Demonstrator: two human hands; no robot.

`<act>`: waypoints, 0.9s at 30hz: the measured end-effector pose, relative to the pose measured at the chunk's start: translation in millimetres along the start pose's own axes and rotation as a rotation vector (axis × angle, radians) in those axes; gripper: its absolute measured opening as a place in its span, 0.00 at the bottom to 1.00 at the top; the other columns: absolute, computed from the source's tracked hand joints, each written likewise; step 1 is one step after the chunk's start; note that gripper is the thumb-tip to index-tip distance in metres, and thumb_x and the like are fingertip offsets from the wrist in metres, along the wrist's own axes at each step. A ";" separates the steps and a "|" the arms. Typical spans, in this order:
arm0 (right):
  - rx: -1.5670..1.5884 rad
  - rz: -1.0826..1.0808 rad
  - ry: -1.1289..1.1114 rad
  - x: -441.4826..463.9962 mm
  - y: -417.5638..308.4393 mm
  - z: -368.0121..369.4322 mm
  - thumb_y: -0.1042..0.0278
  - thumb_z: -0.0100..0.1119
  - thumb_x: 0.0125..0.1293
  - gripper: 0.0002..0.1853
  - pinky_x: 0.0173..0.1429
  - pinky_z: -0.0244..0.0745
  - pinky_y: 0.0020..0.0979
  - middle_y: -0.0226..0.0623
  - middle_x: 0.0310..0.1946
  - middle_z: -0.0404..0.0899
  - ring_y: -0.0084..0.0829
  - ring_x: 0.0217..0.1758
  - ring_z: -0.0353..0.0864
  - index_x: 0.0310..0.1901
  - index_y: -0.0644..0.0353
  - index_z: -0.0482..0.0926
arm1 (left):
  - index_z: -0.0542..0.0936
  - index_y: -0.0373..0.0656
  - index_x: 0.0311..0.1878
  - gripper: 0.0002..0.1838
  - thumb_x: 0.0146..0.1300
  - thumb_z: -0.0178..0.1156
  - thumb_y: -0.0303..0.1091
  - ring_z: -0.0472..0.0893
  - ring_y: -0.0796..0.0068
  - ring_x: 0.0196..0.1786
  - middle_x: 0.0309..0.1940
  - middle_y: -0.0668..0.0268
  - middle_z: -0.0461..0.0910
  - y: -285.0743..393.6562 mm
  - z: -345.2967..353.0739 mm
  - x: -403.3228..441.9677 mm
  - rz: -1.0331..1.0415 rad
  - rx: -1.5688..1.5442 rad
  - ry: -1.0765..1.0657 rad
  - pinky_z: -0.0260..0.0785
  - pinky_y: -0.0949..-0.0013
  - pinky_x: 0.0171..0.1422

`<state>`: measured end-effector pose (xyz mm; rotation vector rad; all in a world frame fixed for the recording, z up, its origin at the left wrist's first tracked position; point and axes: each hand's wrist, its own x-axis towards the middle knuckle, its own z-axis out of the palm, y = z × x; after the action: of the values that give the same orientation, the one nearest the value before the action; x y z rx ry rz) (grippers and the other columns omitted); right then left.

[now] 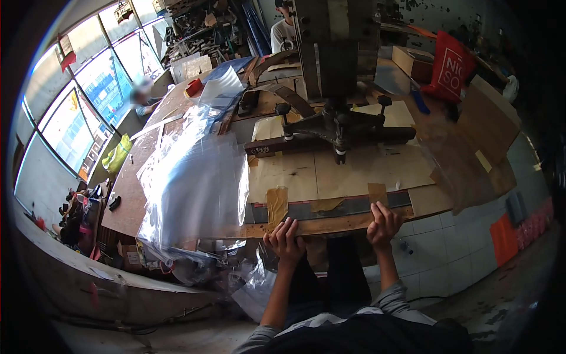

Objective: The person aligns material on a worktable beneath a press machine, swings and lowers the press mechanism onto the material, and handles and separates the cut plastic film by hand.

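Note:
My left hand (pixel 286 241) rests at the front edge of the worktable, its fingers bent over the wooden edge strip (pixel 330 224) below a piece of brown tape (pixel 277 206). Farther right, my right hand (pixel 383 225) touches the same edge with bent fingers, just under another piece of tape (pixel 378 193). Neither hand shows an object in its grasp. A dark strip (pixel 348 205) runs between the hands along a pale board (pixel 295 177). Above the board stands a press with a dark metal bar (pixel 377 137) and black knobs (pixel 283 109).
Clear plastic sheets (pixel 194 183) cover the table's left side. On the right are a cardboard box (pixel 413 62), a red bag (pixel 451 68), open cardboard (pixel 489 118) and a blue tool (pixel 420 101). One person (pixel 283 32) is behind the press; another (pixel 143 100) is by the windows.

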<state>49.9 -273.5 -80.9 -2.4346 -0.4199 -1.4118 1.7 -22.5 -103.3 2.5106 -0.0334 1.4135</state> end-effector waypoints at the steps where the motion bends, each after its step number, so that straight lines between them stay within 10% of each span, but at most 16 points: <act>1: 0.003 0.002 -0.010 0.3 -0.2 -0.8 0.55 0.34 0.72 0.23 0.56 0.65 0.41 0.34 0.48 0.79 0.35 0.48 0.76 0.49 0.56 0.81 | 0.78 0.49 0.53 0.20 0.71 0.43 0.47 0.73 0.66 0.59 0.53 0.65 0.78 0.9 -2.7 1.4 -0.003 -0.004 -0.018 0.43 0.51 0.72; 14: 0.042 -0.178 -0.236 13.2 -0.6 -30.1 0.25 0.43 0.60 0.39 0.63 0.57 0.48 0.39 0.57 0.71 0.40 0.55 0.70 0.59 0.52 0.73 | 0.80 0.50 0.53 0.21 0.54 0.61 0.39 0.76 0.71 0.57 0.55 0.69 0.79 -4.7 -31.0 16.8 0.046 -0.162 -0.143 0.54 0.61 0.66; 27: 0.058 -0.075 -0.260 27.3 -15.9 -50.9 0.67 0.60 0.64 0.13 0.70 0.55 0.49 0.27 0.54 0.77 0.32 0.57 0.75 0.51 0.48 0.81 | 0.84 0.50 0.45 0.11 0.59 0.63 0.32 0.78 0.74 0.54 0.49 0.74 0.83 6.4 -46.6 34.7 -0.090 -0.296 -0.171 0.57 0.63 0.65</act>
<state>16.6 -276.3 -31.2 -2.5870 -0.6071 -1.0956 -20.0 -14.1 -49.7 2.3465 -0.1479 1.0693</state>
